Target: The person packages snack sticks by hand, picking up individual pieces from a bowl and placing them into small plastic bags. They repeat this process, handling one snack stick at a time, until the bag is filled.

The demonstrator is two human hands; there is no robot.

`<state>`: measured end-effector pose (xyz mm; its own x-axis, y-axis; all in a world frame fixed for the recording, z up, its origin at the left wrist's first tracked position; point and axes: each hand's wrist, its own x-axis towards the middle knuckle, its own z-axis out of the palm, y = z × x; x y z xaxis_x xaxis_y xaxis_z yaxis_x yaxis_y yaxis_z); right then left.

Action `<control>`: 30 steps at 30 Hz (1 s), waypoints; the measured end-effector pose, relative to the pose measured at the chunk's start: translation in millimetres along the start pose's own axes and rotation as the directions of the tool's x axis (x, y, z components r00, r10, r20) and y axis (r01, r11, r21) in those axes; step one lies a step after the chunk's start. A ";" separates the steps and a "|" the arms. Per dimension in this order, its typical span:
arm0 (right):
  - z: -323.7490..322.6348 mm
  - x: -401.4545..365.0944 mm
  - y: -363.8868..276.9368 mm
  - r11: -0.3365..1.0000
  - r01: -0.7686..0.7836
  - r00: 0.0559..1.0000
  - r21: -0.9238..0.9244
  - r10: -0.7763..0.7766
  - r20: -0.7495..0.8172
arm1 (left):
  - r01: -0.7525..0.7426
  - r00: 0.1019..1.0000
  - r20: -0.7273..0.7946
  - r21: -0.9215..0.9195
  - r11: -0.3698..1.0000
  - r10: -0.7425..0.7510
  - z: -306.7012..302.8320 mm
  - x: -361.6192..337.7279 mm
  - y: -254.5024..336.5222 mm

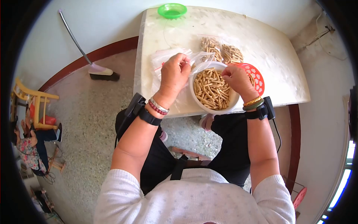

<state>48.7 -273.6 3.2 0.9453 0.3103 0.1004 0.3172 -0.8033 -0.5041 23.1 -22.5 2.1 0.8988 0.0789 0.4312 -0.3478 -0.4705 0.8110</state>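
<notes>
My left hand point(174, 74) is closed in a pinch on a clear plastic bag point(204, 62), which stretches toward the white bowl point(192, 90). Short tan stick-shaped pieces point(211, 89) fill much of this bowl. Above its right rim, my right hand point(238, 79) has its fingers pressed together; whatever is between them is too small or hidden to make out. A red perforated basket point(257, 74) sits partly behind the right hand, with some tan pieces showing in it. Beyond the bowl lie two filled clear bags, one left point(211, 46) and one right point(232, 54).
Flat clear bags point(158, 59) lie left of the bowl on the pale table point(268, 44). A green bowl point(172, 11) stands at the far edge. On the floor are a broom point(102, 73) and a wooden chair point(39, 99); another person point(33, 149) is at far left.
</notes>
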 end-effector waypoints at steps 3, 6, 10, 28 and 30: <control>6.5 2.2 -11.9 0.998 -0.033 0.998 -0.054 0.036 0.057 | -0.100 0.995 -0.008 0.027 0.995 0.101 7.5 -6.6 -0.8; 16.7 3.9 -18.4 0.989 -0.037 0.997 -0.146 0.048 0.068 | -0.167 0.986 0.013 0.025 0.986 0.167 8.7 -10.1 3.4; 29.7 5.5 -16.1 0.964 -0.013 0.995 -0.266 0.037 0.088 | -0.177 0.984 0.017 0.010 0.984 0.177 5.3 -11.5 7.7; -25.1 -8.9 -23.5 0.561 -0.253 0.966 0.788 0.184 0.180 | -0.462 0.887 -0.099 -0.238 0.854 0.452 -15.3 -29.4 44.0; -29.3 -13.2 -24.7 0.497 -0.231 0.972 0.837 0.151 0.179 | -0.426 0.898 -0.002 -0.259 0.867 0.441 -12.0 -35.0 49.2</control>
<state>30.6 -272.8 39.5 0.9533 0.2716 -0.1322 -0.1245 -0.0455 -0.9912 -28.7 -37.9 31.6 0.6528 -0.1351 0.7454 -0.7538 -0.2136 0.6215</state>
